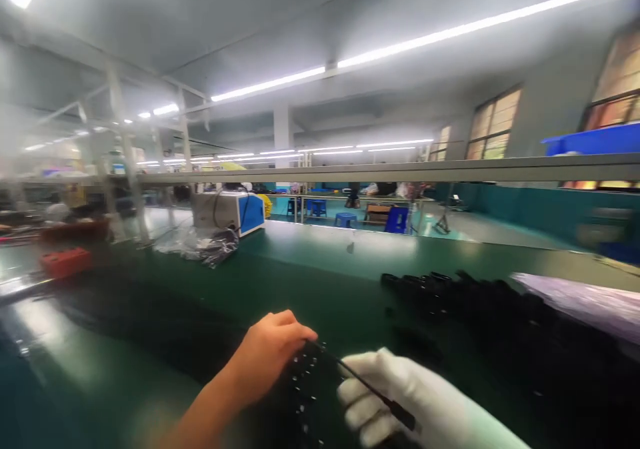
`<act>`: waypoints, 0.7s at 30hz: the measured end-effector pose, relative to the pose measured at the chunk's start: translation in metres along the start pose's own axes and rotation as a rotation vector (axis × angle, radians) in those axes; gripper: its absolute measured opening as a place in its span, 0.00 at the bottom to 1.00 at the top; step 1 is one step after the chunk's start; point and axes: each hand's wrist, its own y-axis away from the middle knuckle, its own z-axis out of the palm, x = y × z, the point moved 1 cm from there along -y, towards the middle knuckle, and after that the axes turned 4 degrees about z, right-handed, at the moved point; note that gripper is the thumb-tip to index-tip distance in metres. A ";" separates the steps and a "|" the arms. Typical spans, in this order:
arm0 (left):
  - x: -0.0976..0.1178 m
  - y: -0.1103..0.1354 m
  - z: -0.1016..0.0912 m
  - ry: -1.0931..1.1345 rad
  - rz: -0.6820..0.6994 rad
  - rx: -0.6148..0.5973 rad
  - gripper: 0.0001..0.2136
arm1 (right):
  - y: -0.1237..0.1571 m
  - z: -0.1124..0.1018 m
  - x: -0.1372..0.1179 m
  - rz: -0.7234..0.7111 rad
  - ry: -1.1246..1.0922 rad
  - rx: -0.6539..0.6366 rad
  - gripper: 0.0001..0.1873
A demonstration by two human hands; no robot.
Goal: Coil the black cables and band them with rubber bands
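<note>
1. Gloved right hand [400,375], left of the black pile [493,315], holds a dark cord [365,382].
2. Bare left hand [275,342], farther left of the pile, pinches its far end.
3. Cord seemingly midway through handling; whether the pile is done or waiting cannot be told.

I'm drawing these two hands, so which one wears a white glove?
The right hand, with the thin black strand running across it, wears the close-fitting white glove. The left hand, pinching that strand, has bare skin.
</note>
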 end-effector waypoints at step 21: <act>0.089 -0.034 0.078 0.049 0.267 -0.263 0.12 | 0.006 0.001 0.066 -0.229 -0.457 -0.222 0.16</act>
